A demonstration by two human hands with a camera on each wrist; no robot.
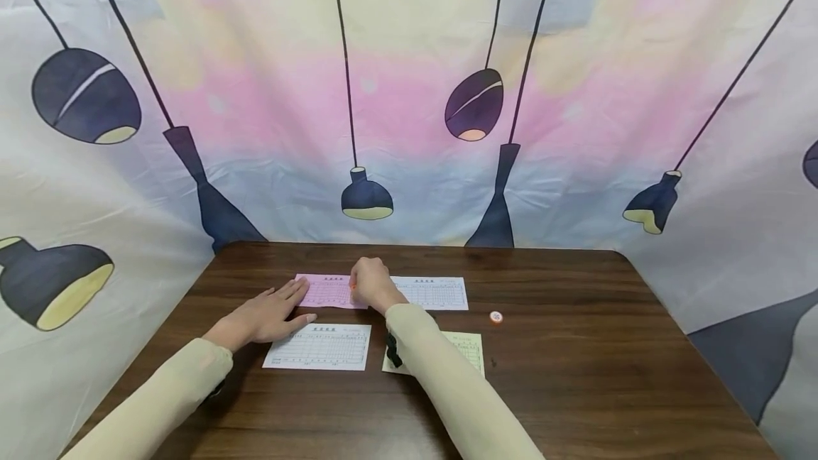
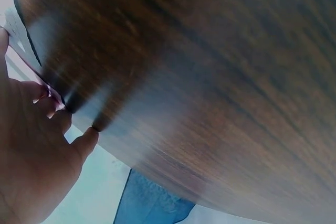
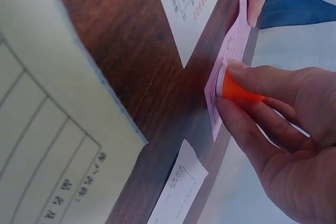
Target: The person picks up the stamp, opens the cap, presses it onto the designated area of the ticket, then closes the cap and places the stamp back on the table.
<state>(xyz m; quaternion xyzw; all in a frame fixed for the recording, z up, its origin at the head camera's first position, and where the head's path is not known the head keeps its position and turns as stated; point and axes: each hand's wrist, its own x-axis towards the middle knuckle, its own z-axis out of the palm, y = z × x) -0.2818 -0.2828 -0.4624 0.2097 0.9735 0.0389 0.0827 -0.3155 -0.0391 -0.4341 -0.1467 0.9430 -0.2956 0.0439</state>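
My right hand (image 1: 373, 284) pinches a small orange stamp (image 3: 234, 85) between thumb and fingers. Its white rim stands against the pink printed form (image 1: 326, 292), toward the form's right side. At the form's left edge my left hand (image 1: 267, 312) lies with fingers spread, fingertips on the paper. The left thumb reaches the top of a white form (image 1: 332, 348) nearer to me. Right of the pink form is another white form (image 1: 441, 293), partly behind the right hand. My right sleeve covers part of a yellow form (image 1: 469, 348).
A small round orange-and-white piece (image 1: 495, 317), perhaps the stamp's cap, lies to the right of the papers. The dark wooden table (image 1: 607, 375) ends at the back before a curtain (image 1: 409, 112) printed with hanging lamps.
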